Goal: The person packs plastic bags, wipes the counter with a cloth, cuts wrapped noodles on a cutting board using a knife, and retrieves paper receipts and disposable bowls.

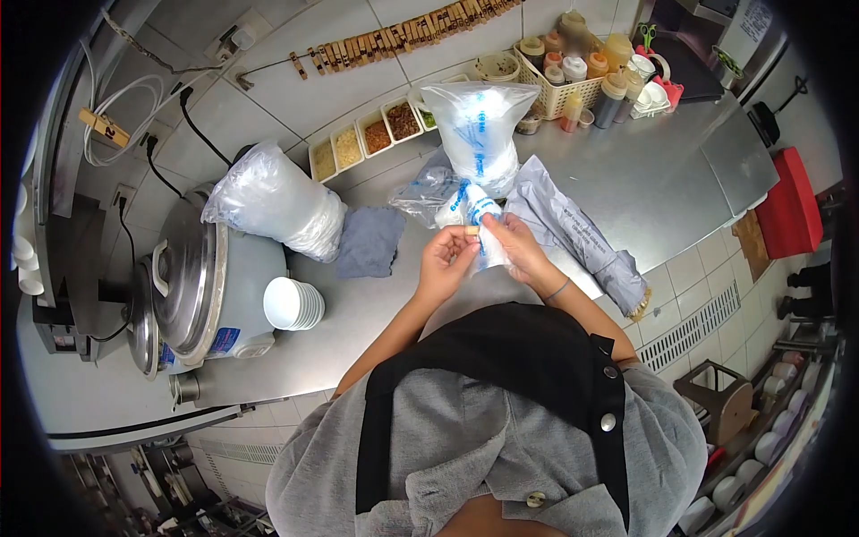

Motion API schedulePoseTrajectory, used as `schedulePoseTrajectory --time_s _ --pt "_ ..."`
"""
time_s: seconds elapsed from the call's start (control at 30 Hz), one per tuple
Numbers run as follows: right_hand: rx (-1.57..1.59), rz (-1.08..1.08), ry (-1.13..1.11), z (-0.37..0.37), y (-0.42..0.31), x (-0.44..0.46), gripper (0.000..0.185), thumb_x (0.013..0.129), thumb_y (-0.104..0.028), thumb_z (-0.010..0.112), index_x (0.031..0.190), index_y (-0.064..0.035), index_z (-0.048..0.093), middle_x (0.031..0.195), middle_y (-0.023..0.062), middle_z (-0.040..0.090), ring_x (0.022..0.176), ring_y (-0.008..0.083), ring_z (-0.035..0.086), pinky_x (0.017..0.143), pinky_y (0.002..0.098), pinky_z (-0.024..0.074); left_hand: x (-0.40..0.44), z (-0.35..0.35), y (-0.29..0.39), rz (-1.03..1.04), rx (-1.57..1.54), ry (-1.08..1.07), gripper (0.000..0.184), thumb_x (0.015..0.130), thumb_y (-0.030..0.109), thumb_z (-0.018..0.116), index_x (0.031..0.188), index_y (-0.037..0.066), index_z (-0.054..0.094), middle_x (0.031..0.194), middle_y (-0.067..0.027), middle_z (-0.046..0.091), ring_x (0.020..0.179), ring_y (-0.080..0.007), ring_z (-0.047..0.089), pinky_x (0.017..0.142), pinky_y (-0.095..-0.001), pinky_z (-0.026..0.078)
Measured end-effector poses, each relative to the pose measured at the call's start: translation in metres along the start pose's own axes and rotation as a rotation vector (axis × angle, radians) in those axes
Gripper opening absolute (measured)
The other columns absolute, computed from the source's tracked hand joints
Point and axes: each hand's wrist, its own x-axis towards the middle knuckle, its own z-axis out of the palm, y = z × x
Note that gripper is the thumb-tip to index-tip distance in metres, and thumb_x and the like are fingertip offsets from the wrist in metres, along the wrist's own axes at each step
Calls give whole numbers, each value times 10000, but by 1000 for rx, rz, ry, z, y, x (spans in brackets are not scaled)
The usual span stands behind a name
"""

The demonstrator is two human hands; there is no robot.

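On the stainless-steel counter (376,313), at the left, stands a grey, round cooker with a domed metal lid (192,268). To its right come a stack of white cups (293,304), a cloudy plastic bag of white containers (273,201) and a folded blue-grey cloth (369,242). Next, the left hand (447,259) has its fingertips closed around a small tan piece (472,231). Just beyond both hands is a clear plastic bag with blue print (488,134); the right hand (517,248) pinches its gathered plastic between thumb and fingers. Farther right lies a long grey plastic wrapper (577,228).
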Motion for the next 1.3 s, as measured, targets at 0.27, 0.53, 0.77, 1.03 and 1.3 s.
schedulePoseTrajectory --time_s 0.27,0.53,0.77,1.03,1.3 --pt "73 58 -224 -4 8 0 290 844 -140 608 1058 -21 453 910 95 597 727 140 604 608 237 515 2 -3 31 250 482 114 184 792 -3 617 974 26 609 836 -42 618 664 -79 547 569 -212 429" --pt "-991 -452 43 -26 22 7 224 678 -189 705 745 -18 578 627 25 588 558 161 553 541 331 441 -9 23 31 228 508 -186 208 758 -19 647 961 22 632 858 -80 644 681 -112 592 555 -225 465" --pt "-754 -581 198 -47 8 19 433 787 -244 653 1130 -48 476 1090 94 469 940 172 491 735 280 427 29 2 47 223 508 154 740 656 150 778 1251 6 362 1087 -163 560 966 -218 566 839 -351 445" --pt "-963 -1127 439 19 -63 42 1147 563 -392 820 1361 50 125 1292 253 313 1208 353 344 976 429 329 121 -5 3 280 455 142 1276 538 270 852 1378 12 -74 1320 -264 345 1198 -360 401 998 -410 326" --pt "-1140 -1108 441 61 -62 83 1057 551 -216 792 1357 43 159 1264 279 407 1165 401 419 980 395 344 77 -40 -20 267 610 277 1149 598 229 811 1398 22 12 1243 -237 447 1121 -369 460 971 -427 347"
